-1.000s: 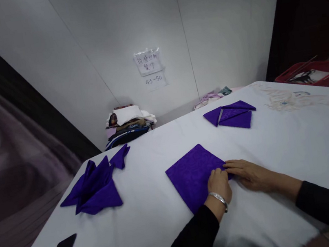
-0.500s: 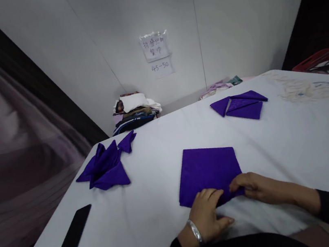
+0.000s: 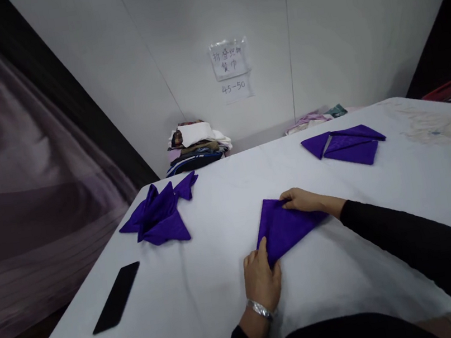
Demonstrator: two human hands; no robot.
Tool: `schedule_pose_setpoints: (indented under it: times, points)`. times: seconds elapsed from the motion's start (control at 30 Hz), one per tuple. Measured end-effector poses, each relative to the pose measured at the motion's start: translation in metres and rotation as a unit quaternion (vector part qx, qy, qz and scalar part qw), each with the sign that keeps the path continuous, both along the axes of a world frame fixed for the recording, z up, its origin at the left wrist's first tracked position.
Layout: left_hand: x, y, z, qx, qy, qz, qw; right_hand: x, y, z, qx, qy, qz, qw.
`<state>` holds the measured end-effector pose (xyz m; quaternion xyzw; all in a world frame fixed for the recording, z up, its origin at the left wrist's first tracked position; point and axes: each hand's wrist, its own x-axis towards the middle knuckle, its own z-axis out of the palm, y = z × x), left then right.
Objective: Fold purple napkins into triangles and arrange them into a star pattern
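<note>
Tabletop (image 3: 207, 301), cloth (image 3: 283, 231) partly behind hands (image 3: 263, 283) (image 3: 301, 200)

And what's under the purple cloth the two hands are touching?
White tabletop shows around the purple cloth, with the left hand at its near corner and the right hand at its far edge. The surface directly beneath is covered, so anything there can't be seen.
</note>
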<state>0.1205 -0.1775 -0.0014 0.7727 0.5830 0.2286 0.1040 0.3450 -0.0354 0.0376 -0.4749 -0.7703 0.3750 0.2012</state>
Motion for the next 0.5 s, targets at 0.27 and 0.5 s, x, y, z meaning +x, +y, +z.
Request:
schedule_pose_setpoints:
  times: [0.27, 0.5]
  points:
    - [-0.016, 0.007, -0.012, 0.033, -0.077, 0.055, 0.995, -0.020, 0.022, -0.020, 0.060, -0.050, -0.042, 0.996]
    - [-0.019, 0.012, -0.019, 0.017, -0.134, 0.079, 0.988, -0.022, 0.029, -0.036, 0.084, -0.094, -0.069, 0.990]
